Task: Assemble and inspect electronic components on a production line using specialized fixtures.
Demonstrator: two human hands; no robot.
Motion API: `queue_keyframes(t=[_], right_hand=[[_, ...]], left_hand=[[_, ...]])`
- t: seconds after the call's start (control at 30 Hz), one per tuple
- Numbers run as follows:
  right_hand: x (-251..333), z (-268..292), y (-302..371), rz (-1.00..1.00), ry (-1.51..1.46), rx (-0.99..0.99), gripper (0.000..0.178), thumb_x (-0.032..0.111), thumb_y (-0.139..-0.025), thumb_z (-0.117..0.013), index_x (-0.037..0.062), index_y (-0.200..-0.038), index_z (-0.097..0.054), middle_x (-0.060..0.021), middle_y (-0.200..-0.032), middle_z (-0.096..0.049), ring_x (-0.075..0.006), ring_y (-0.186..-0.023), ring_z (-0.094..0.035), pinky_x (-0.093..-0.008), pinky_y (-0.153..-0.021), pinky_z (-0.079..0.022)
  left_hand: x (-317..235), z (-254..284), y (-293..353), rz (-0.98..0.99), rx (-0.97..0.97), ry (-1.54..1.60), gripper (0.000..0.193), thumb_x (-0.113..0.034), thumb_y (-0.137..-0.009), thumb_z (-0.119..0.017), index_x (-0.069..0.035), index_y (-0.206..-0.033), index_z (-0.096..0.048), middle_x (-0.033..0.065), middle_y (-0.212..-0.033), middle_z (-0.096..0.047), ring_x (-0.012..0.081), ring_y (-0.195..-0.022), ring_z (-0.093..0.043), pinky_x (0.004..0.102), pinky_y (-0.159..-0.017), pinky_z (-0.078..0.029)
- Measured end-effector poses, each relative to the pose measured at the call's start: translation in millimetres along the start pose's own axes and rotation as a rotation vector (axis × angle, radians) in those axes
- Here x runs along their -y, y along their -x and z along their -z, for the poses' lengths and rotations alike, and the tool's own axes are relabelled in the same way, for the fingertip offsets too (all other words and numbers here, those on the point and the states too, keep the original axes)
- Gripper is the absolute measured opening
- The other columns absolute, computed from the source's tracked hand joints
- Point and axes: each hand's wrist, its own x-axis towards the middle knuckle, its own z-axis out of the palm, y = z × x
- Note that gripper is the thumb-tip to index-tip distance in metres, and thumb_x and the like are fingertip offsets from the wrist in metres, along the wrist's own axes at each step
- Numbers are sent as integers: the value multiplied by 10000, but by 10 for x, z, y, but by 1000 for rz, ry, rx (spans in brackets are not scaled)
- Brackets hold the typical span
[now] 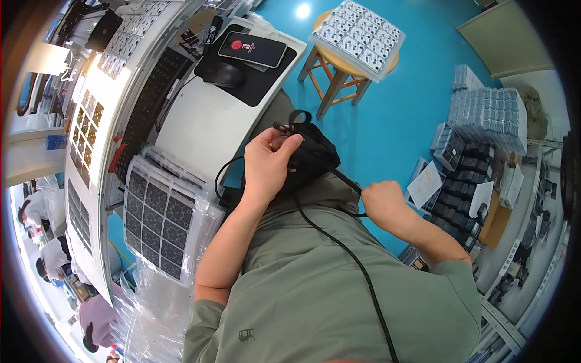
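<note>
My left hand [267, 162] grips a small black pouch [315, 154] with a loop strap at its top, held above my lap. My right hand [382, 202] is closed around a black strap or cord [346, 179] that runs out of the pouch toward the right. A thin black cable [357, 263] trails from the pouch down across my green shirt. Both hands are close together, just off the edge of the white table [200, 130].
On the table lie a black mouse pad with a mouse [223, 74] and a phone [252, 48], a black keyboard [148, 100], and trays of small parts [158, 221] in clear bags. A wooden stool [339, 78] carries another tray. Stacked trays and boxes [478, 151] stand at right. Other people sit at far left.
</note>
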Motion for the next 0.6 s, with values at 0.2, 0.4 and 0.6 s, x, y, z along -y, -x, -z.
queue_keyframes(t=[0.2, 0.4, 0.6], right_hand=[[-409, -816, -19, -117, 123, 131, 103, 129, -849, -738, 122, -843, -840, -114, -808, -798, -322, -773, -802, -458, -655, -601], [-659, -854, 18, -114, 116, 263, 152, 225, -896, -786, 113, -804, -832, -123, -809, -794, -353, -821, -802, -478, -694, -607], [-208, 600, -315, 137, -485, -653, 690, 342, -909, -885, -12, -1441, -628, -211, -1276, -719, -395, -1115, -704, -481, -939, -569]], left_hand=[[-51, 13, -6, -32, -47, 0, 253, -188, -1017, -822, 12, -1147, -738, -4, -866, -756, 30, -709, -613, 247, -556, -549], [-75, -43, 46, 1, 27, -19, 269, -149, -1035, -791, -24, -1253, -695, 51, -1067, -838, 48, -891, -717, 231, -576, -535], [-227, 7, 217, -22, 58, -197, 340, -182, -973, -868, -3, -1209, -701, 28, -949, -810, 32, -757, -664, 230, -537, -529]])
